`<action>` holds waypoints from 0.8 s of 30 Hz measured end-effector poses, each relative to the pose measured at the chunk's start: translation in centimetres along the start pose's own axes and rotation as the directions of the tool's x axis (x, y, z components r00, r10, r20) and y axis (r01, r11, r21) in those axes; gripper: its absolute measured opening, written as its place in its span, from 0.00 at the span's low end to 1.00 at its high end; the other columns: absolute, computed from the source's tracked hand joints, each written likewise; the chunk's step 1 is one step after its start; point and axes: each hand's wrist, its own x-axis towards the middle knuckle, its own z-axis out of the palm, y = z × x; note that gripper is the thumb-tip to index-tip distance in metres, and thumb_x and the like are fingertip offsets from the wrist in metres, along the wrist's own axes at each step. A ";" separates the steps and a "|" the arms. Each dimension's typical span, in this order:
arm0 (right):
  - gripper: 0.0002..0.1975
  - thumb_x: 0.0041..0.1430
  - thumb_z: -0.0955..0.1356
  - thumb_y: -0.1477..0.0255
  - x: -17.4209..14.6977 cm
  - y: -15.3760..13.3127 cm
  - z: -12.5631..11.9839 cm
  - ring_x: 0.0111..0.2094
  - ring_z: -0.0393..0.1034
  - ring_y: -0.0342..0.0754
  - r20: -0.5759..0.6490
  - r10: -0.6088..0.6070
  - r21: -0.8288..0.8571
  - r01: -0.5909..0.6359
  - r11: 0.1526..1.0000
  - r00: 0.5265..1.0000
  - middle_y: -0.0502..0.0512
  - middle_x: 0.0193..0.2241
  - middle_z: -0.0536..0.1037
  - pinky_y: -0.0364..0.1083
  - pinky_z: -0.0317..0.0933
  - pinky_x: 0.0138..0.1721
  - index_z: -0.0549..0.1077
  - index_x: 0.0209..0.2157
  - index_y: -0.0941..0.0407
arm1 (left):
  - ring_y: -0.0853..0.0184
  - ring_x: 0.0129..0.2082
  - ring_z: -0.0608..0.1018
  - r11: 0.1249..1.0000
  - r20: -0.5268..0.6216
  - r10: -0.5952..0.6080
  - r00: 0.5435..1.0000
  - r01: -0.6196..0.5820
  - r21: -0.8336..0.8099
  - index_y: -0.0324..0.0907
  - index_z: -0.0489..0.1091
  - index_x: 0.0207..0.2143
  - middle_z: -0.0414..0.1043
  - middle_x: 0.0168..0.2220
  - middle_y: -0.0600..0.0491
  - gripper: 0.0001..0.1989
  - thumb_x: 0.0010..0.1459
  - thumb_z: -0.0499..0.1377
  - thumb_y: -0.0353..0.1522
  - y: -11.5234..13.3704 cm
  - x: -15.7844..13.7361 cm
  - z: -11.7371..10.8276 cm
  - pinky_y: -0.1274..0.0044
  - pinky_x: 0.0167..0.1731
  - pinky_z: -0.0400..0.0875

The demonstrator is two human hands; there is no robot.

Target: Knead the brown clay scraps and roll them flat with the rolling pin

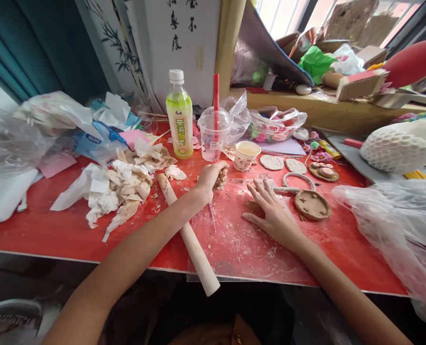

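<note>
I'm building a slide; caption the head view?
Left hand grips a knobbly brown lump; right hand, spread palm-down over a clear sheet.

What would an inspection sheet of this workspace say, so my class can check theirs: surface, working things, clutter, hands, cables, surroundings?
Surface: red tabletop, partly covered by a clear sheet with pale crumbs.
Working things: brown lump; shallow brown dish; pale rod jutting past the near edge.
Clutter: crumpled tissue, drink bottle, paper cup, plastic bag at right.
Hands: left hand, fingers closed around the lump; right hand, fingers spread, palm down.
Cables: nothing clearly seen.
Surroundings: teal curtain at left; ledge below the window, holding a green bag among other things.
</note>
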 end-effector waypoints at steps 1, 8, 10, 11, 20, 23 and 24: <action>0.33 0.61 0.60 0.59 0.0 0.0 0.1 0.65 0.25 0.54 -0.011 0.000 -0.027 0.000 1.000 1.000 0.55 0.65 0.43 0.62 0.37 0.61 0.44 0.64 0.50 | 0.79 0.09 0.51 1.000 0.005 0.000 1.000 0.000 -0.003 0.41 0.52 0.13 0.49 0.10 0.62 0.16 0.49 0.55 0.29 0.0 0.0 0.0 0.83 0.10 0.43; 0.26 0.65 0.56 0.65 -0.2 0.6 0.1 0.65 0.30 0.52 -0.077 -0.011 -0.054 0.007 0.999 0.997 0.51 0.65 0.45 0.61 0.36 0.62 0.48 0.63 0.47 | 0.79 0.09 0.51 1.000 0.028 0.024 0.999 -0.024 0.000 0.41 0.53 0.13 0.49 0.10 0.62 0.17 0.50 0.56 0.30 0.0 -0.2 -0.1 0.82 0.10 0.42; 0.28 0.65 0.56 0.64 -0.5 1.0 -0.2 0.65 0.30 0.51 -0.049 -0.009 0.053 0.011 0.999 0.999 0.51 0.64 0.46 0.60 0.40 0.62 0.43 0.64 0.47 | 0.80 0.09 0.51 1.000 0.022 0.028 0.999 -0.028 0.007 0.41 0.52 0.13 0.49 0.11 0.62 0.17 0.49 0.56 0.30 0.0 -0.2 -0.1 0.82 0.10 0.42; 0.30 0.64 0.57 0.62 -0.6 1.1 -0.3 0.65 0.30 0.50 -0.025 -0.020 0.097 0.022 0.995 0.999 0.51 0.65 0.45 0.60 0.40 0.62 0.40 0.64 0.47 | 0.79 0.09 0.52 0.999 0.018 0.031 0.999 -0.031 0.011 0.41 0.52 0.14 0.49 0.11 0.62 0.16 0.49 0.56 0.30 0.0 -0.2 -0.1 0.83 0.10 0.43; 0.28 0.64 0.57 0.70 -0.8 1.4 -0.3 0.64 0.19 0.56 0.012 -0.148 -0.134 0.149 0.980 0.989 0.48 0.65 0.33 0.65 0.30 0.61 0.43 0.64 0.44 | 0.79 0.09 0.52 0.997 0.001 0.060 0.998 -0.060 0.056 0.41 0.52 0.14 0.49 0.11 0.62 0.15 0.47 0.56 0.29 -0.1 -0.1 0.1 0.83 0.10 0.43; 0.29 0.64 0.57 0.73 -0.9 1.6 -0.5 0.64 0.22 0.55 -0.016 -0.155 -0.155 0.150 0.976 0.988 0.47 0.65 0.35 0.65 0.28 0.61 0.43 0.63 0.43 | 0.79 0.09 0.54 0.993 0.011 0.062 0.998 -0.062 0.096 0.41 0.54 0.14 0.51 0.11 0.61 0.15 0.48 0.56 0.29 0.0 -0.3 0.2 0.83 0.10 0.44; 0.29 0.64 0.56 0.72 -0.9 1.6 -0.5 0.65 0.23 0.54 -0.036 -0.144 -0.124 0.138 0.983 0.989 0.47 0.65 0.37 0.65 0.29 0.61 0.42 0.63 0.42 | 0.79 0.09 0.54 0.993 0.017 0.064 0.998 -0.065 0.102 0.41 0.54 0.13 0.51 0.11 0.61 0.15 0.48 0.55 0.29 0.0 -0.4 0.2 0.83 0.10 0.44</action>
